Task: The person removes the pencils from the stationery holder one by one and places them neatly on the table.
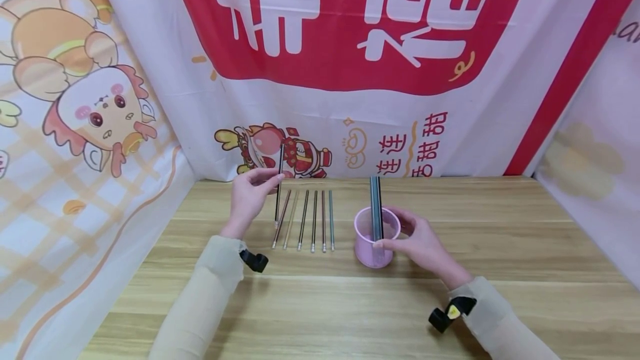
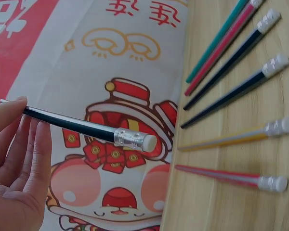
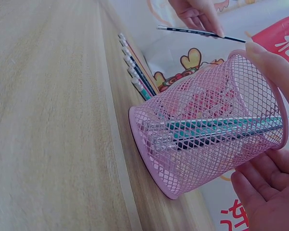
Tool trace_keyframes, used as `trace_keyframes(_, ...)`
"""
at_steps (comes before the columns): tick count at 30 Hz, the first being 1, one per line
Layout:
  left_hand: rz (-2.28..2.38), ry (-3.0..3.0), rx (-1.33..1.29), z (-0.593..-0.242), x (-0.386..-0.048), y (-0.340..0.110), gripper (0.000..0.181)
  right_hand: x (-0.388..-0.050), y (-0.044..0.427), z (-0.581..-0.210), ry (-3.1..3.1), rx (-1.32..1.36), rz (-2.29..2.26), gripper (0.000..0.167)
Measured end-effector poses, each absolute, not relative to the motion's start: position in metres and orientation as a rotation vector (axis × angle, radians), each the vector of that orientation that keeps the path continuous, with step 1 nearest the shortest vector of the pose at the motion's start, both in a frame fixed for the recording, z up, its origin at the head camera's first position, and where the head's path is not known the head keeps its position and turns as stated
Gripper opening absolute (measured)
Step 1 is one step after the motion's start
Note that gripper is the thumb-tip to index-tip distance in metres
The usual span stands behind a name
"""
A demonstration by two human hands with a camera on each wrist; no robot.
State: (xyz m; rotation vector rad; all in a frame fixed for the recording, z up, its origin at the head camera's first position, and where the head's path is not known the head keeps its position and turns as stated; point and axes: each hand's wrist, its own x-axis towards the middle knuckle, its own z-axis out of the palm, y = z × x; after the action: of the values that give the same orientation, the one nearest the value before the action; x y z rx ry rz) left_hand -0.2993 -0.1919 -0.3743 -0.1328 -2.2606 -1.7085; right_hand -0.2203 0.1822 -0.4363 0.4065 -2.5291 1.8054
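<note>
My left hand (image 1: 250, 193) pinches a black pencil (image 2: 72, 122) near its unerasered end. It is raised above the table, its white eraser tipped downward in the head view. My right hand (image 1: 424, 244) grips the side of a pink mesh pencil cup (image 1: 367, 254), thumb in front and fingers behind. The cup is upright on the table. Green and black pencils (image 3: 197, 132) stand inside it, erasers at the bottom. Between the hands lies a row of pencils: a red one (image 1: 281, 218), a yellow one (image 1: 291, 218), black ones (image 1: 314, 221), another red one (image 1: 324, 221) and a teal one (image 1: 331, 221).
A wooden table (image 1: 320, 310) carries everything. Behind it hangs a red and white printed cloth (image 1: 320, 71), and a cartoon-printed cloth (image 1: 90, 99) hangs at the left. Each wrist wears a black strap device, such as the right one (image 1: 452, 314).
</note>
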Motion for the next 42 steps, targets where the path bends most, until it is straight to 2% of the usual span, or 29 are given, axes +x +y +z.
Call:
trace_keyframes(13, -1.63, -2.381, -0.059, -0.389, -0.328, -0.214, 0.027, -0.218, 0.183, -0.435, -2.524, 0.414, 1.816, 0.081)
trace_keyframes(20, -1.559, -2.538, -0.052, -0.412, -0.341, -0.221, 0.023, -0.218, 0.182, -0.434, -2.513, 0.426, 1.81, 0.08)
trace_keyframes(26, -1.598, -2.662, 0.04, -0.429, -0.342, -0.223, 0.024, -0.217, 0.182, -0.433, -2.495, 0.451, 1.835, 0.079)
trace_keyframes(42, -1.616, -2.766, 0.279, -0.447, -0.343, -0.231, 0.026, -0.218, 0.182, -0.433, -2.533, 0.415, 1.804, 0.078)
